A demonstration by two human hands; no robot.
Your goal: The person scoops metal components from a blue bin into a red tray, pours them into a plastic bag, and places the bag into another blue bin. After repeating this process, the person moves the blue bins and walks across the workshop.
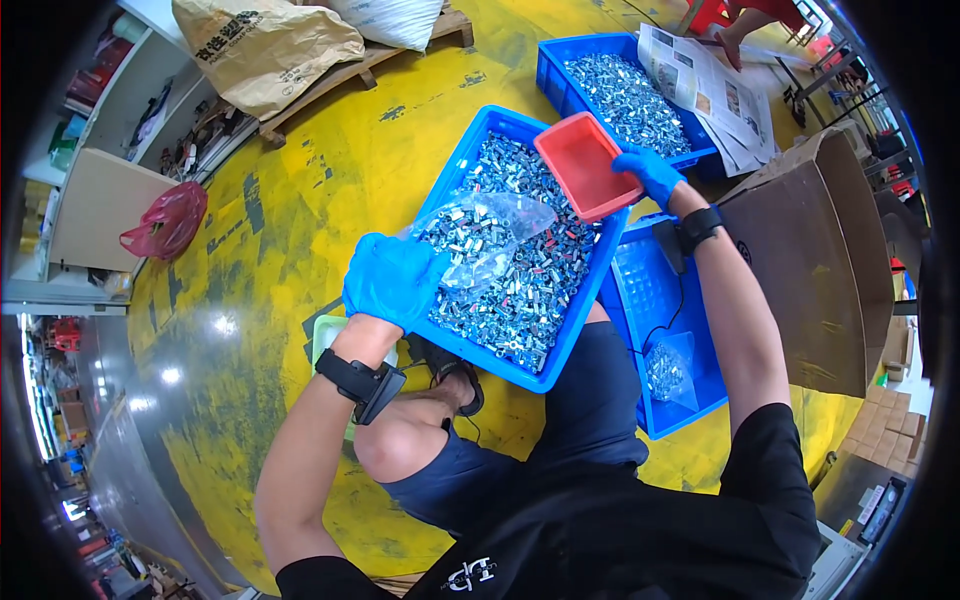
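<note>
I look down on a yellow floor (300, 200) that fills most of the view. At the centre sits a blue crate (560, 345) heaped with small shiny metal parts (520, 290). At about one o'clock from it lies a second blue crate (575, 75) of the same parts, and at four o'clock a third blue crate (640, 290), nearly bare, holds a small filled bag (668, 372). A brown cardboard box (830, 250) stands at three o'clock.

My left hand (393, 280), in a blue glove, has its fingers closed on the edge of a clear plastic bag (490, 235) lying open over the parts in the central crate. My right hand (648, 172), also gloved, grips the rim of a red scoop tray (585, 165), held tilted above the crate's far end, just beside the bag's mouth.
</note>
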